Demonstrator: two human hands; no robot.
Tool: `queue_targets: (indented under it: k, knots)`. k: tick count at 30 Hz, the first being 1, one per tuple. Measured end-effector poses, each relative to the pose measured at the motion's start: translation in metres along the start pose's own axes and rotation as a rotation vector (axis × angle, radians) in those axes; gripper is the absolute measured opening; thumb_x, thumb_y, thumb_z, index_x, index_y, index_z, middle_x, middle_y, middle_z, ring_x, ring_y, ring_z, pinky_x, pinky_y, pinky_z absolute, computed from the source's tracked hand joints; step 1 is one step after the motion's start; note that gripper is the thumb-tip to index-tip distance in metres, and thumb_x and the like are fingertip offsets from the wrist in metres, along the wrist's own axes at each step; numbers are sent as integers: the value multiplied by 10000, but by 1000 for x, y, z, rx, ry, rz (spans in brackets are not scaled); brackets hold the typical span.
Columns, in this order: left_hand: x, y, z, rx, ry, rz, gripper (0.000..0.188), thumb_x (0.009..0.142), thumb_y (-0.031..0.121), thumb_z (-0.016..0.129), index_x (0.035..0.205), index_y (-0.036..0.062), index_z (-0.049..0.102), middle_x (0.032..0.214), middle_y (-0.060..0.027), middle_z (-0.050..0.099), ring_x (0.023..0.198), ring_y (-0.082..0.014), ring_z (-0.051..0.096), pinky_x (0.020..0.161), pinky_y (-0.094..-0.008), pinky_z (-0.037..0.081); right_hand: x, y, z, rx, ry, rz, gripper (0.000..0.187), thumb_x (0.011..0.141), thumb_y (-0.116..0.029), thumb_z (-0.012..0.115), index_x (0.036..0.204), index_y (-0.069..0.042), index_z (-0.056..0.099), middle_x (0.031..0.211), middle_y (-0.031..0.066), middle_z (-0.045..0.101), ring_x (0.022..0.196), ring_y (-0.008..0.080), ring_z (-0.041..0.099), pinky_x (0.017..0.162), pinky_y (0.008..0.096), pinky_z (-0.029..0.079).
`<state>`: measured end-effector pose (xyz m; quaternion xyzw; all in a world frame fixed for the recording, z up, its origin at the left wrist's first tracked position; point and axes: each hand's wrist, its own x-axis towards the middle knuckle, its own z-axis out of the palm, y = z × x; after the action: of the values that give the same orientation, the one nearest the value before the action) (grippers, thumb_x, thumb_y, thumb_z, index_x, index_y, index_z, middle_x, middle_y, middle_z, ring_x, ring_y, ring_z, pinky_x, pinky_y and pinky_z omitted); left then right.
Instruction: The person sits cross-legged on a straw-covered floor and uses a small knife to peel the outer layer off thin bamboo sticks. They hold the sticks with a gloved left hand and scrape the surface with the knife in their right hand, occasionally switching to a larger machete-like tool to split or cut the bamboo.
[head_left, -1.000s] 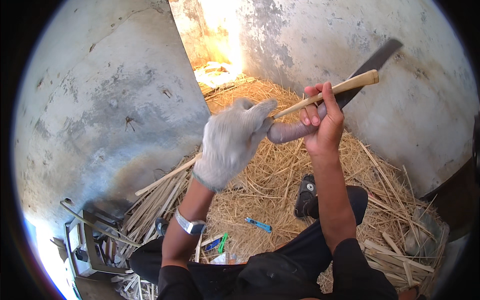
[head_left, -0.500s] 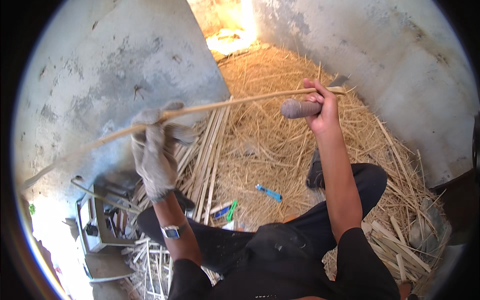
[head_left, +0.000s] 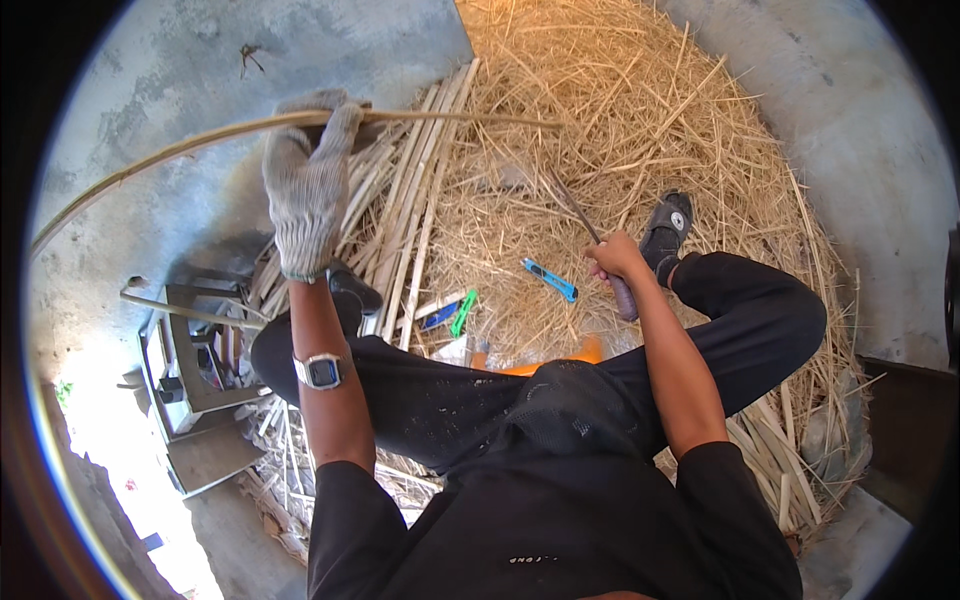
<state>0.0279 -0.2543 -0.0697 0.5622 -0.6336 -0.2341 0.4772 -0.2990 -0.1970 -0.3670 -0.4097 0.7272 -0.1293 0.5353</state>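
Note:
In a knitted grey-white glove, my left hand (head_left: pixel 308 200) is closed round a long bamboo strip (head_left: pixel 180 143) near its middle. The strip bends down at the left, and its thinner end reaches right above the shavings. Low over the shavings by my right foot, my bare right hand (head_left: pixel 620 257) grips a knife (head_left: pixel 573 205). Its narrow dark blade points forward and left, and the thick wrapped handle sticks out below the fist. Blade and strip are apart. A blue utility knife (head_left: pixel 550 279) lies on the floor left of my right hand.
Bamboo shavings (head_left: pixel 610 80) cover the floor between pale walls. Long split strips (head_left: pixel 422 190) lie beside my left foot. A green-handled cutter (head_left: pixel 463 313) and an orange object (head_left: pixel 588 352) are near my lap. A wooden frame (head_left: pixel 200 390) stands at left; more strips (head_left: pixel 775 470) lie at right.
My right hand has come down and back from the strip, bringing the knife low beside my right foot. The left hand still holds the strip, now further forward in view. The view has tilted downward.

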Motion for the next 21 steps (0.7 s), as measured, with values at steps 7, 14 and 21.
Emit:
queue_targets:
  k: [7,14,21]
  knots:
    - [28,-9,-10,-25,-59,21,203,978,63,591,1153,-40,580,1004,-211,711,926,-269,730,865,-343,610,-27,4,-21,-258,155,40,383,874,-263,638,994,100,671,799,210,702,631,257,696,620,385,565]
    - [29,-41,34,106,-233,-80,169,957,96,625,1096,2,613,984,-171,713,897,-233,715,820,-323,610,-97,-45,-32,197,218,-101,281,939,-277,668,909,-35,528,641,13,509,472,87,476,408,266,403]
    - [34,-79,71,361,-156,29,266,881,279,752,1027,73,668,805,-83,724,713,-155,694,602,-282,549,-132,-80,-13,367,143,-277,302,903,-262,695,988,15,611,641,48,579,492,103,557,414,285,434]
